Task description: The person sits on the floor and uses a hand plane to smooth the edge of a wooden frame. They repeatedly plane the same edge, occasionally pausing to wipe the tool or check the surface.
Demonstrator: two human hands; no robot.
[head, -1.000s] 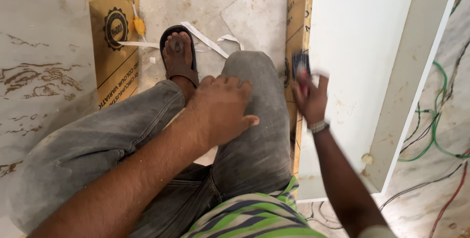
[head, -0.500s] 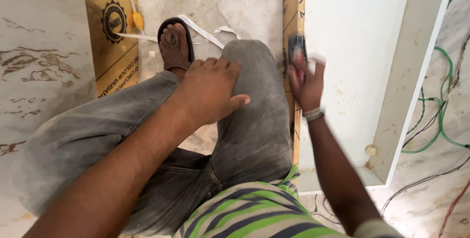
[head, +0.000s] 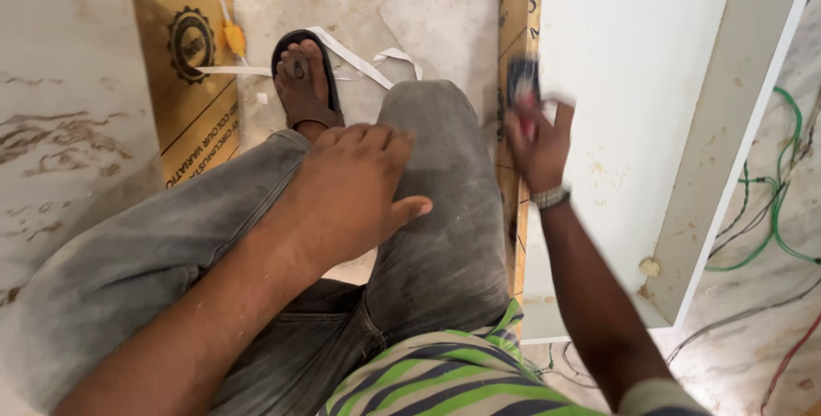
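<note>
The right hand [head: 537, 147] has slid a little further up along the white board [head: 633, 108], its fingers closed around a small dark block [head: 522, 82], blurred by motion, at the board's left edge, so the rubbing stroke looks under way. The left hand [head: 355, 194] stays resting, fingers loosely open and holding nothing, on the grey trouser knee [head: 436, 211].

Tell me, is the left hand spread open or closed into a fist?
Spread open: the left hand lies flat on the knee, fingers extended.
</note>
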